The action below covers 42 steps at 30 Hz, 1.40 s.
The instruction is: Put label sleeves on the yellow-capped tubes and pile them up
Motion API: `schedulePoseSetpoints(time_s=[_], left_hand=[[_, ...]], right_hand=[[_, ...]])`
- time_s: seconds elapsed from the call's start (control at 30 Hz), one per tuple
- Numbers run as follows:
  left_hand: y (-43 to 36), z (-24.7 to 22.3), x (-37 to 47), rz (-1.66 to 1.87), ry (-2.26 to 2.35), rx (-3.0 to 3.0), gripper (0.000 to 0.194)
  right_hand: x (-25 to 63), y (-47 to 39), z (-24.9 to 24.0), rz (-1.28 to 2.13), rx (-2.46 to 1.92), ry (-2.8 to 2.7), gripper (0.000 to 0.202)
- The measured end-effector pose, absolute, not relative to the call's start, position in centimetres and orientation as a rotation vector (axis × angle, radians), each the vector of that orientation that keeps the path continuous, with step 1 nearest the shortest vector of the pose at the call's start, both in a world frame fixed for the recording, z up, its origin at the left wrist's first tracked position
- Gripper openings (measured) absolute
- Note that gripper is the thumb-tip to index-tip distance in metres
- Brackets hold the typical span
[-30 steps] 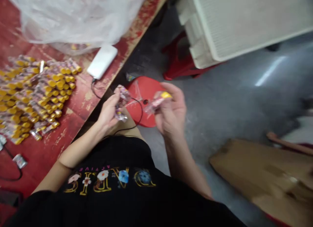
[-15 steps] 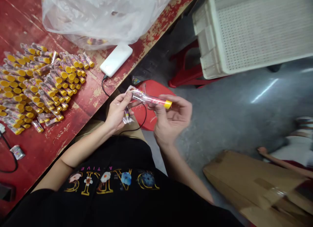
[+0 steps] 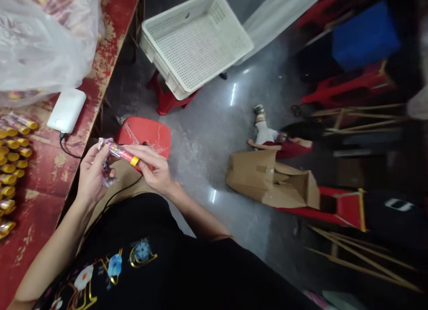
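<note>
A slim clear-wrapped tube with a pink-red body and a yellow cap (image 3: pixel 121 153) is held between my two hands. My left hand (image 3: pixel 91 175) pinches its crinkled wrapper end. Lower in the same hand, a second purple-printed wrapped piece (image 3: pixel 107 174) sticks out beneath the fingers; most of it is hidden. The fingers and thumb of my right hand (image 3: pixel 156 171) close round the tube near its yellow cap. On the red table at the left lies a pile of similar yellow-capped tubes (image 3: pixel 13 157), cut off by the view's edge.
A white power bank (image 3: pixel 68 110) with a black cable and a big plastic bag (image 3: pixel 40 47) are on the table (image 3: pixel 43 225). Beyond my hands stand a red stool (image 3: pixel 157 134) and a white crate (image 3: pixel 167 78). A person (image 3: pixel 267 134) is near a cardboard box (image 3: pixel 250 176).
The view has swung to the right, so the table has slid left and more of the floor shows. Both hands still hold the tube, and my right fingers now lie closer along it.
</note>
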<state>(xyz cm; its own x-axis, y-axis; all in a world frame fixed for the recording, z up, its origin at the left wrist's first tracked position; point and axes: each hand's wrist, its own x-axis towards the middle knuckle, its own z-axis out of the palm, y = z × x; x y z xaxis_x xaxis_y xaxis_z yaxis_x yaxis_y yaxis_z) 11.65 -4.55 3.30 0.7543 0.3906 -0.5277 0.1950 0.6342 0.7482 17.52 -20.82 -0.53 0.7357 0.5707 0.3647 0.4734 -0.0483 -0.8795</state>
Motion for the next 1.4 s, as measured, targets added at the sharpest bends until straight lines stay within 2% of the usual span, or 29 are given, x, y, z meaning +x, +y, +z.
schedulePoseSetpoints(time_s=[0.1,0.4,0.6,0.77,0.87,0.97,1.2,1.4], left_hand=[[-4.7,3.5,11.7,0.062,0.699,0.925,0.046],[-5.7,2.8,10.2,0.153,0.778,0.850,0.035],[-5.2,3.2,8.0,0.203,0.661,0.852,0.047],[-4.6,3.6,6.8,0.222,0.675,0.832,0.045],[-4.3,3.7,6.2,0.262,0.692,0.813,0.046],[-4.0,3.7,5.6,0.284,0.697,0.806,0.049],[-3.4,3.9,4.4,0.335,0.712,0.835,0.039],[-3.3,3.8,4.1,0.331,0.654,0.827,0.035]], right_hand=[[17.5,-21.3,-0.3,0.063,-1.610,-0.830,0.038],[15.5,-20.3,-1.1,0.063,-1.563,-0.549,0.028],[14.6,-18.6,-0.5,0.083,-1.533,-0.553,0.026],[14.3,-17.3,0.3,0.002,-1.532,-0.579,0.017],[14.0,-16.7,0.7,0.041,-1.570,-0.681,0.020],[13.9,-16.1,1.1,0.073,-1.608,-0.708,0.014],[13.3,-15.3,1.3,0.129,-1.623,-0.788,0.017],[12.7,-14.7,1.0,0.133,-1.564,-0.658,0.008]])
